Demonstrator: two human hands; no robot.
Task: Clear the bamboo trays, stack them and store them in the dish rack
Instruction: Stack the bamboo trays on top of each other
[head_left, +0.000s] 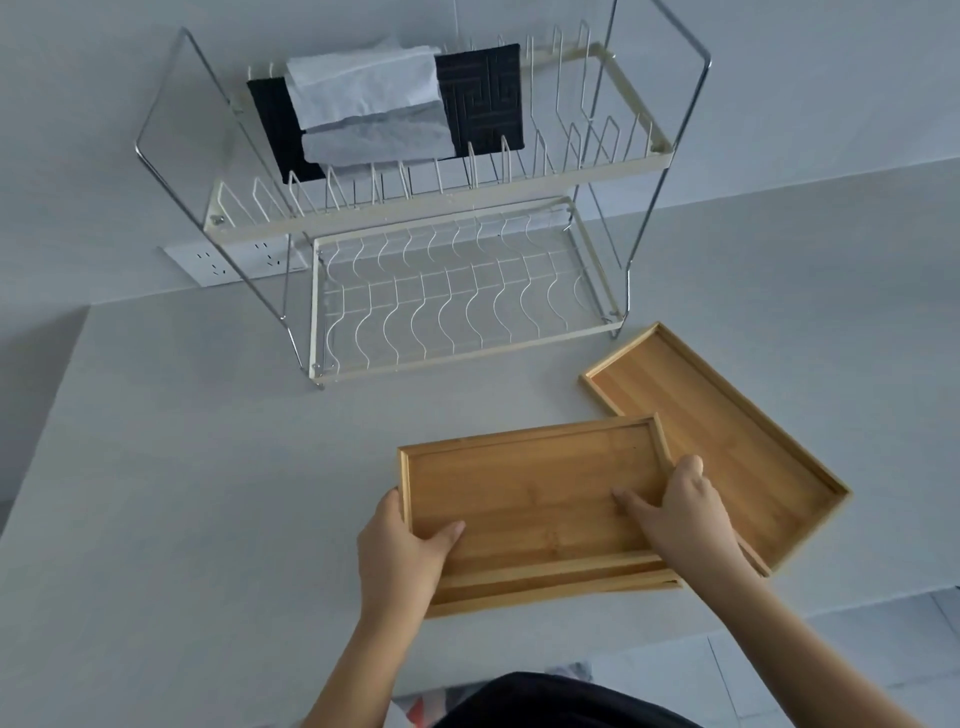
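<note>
A small bamboo tray (530, 483) is held level near the table's front edge, lying on top of another tray whose rim (545, 597) shows below it. My left hand (402, 551) grips the stack's left side, thumb inside the top tray. My right hand (680, 514) grips the right side, fingers spread on the tray's floor. A larger bamboo tray (727, 436) lies empty on the table to the right, partly under the held tray's corner. The two-tier wire dish rack (452, 208) stands behind; its lower shelf (457, 306) holds nothing.
The rack's upper shelf carries a black patterned cloth (488, 98) and white paper towels (363, 98). A wall socket strip (228, 257) sits behind the rack's left leg. The grey table (182, 493) extends left of the trays; its front edge (779, 608) runs close to my arms.
</note>
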